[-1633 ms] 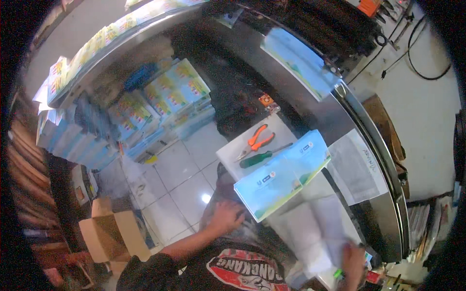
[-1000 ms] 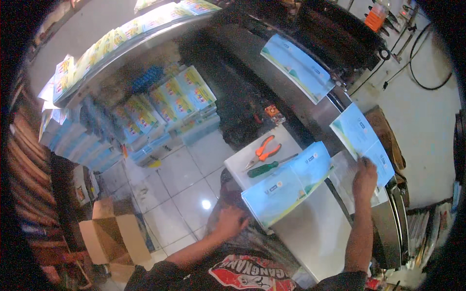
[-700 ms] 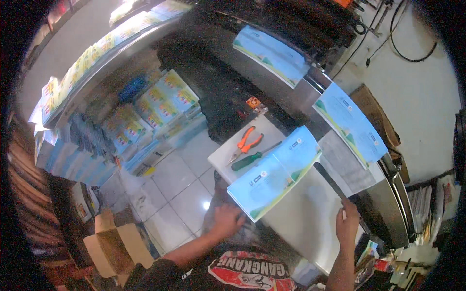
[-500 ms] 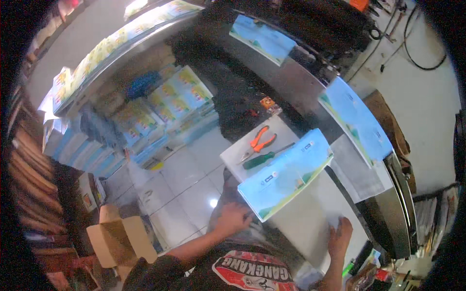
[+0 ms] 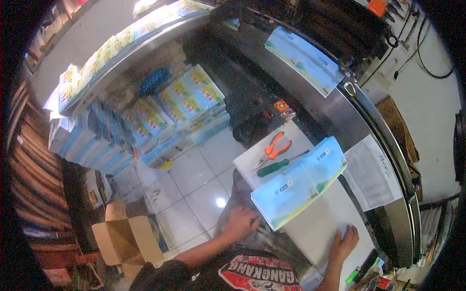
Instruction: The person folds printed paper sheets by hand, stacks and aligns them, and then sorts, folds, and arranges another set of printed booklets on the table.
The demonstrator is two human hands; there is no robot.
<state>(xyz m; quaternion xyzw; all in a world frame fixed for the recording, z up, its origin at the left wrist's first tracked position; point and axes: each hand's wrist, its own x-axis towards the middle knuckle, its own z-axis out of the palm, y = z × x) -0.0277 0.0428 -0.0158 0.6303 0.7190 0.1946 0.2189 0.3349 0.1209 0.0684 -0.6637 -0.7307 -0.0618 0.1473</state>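
the stack of blue and white printed sheets [image 5: 300,188] is laid on the white worktop [image 5: 320,228], skewed, its near corner just beside the left hand [image 5: 240,222]. the left hand is rested at the worktop's edge with fingers curled; whether anything is gripped cannot be told. the right hand [image 5: 343,242] is pressed flat and open on the bare worktop, nothing held. the step in hand is judged to be the squaring of the sheets; a reach to the stack's edge would be called for. orange pliers [image 5: 273,149] and a green screwdriver [image 5: 277,165] are lain just beyond the stack. a white paper [image 5: 371,172] is lain to the right, another blue sheet [image 5: 303,59] farther off. yellow-blue packs [image 5: 187,104] are stacked on the floor, near a brown carton [image 5: 127,238].
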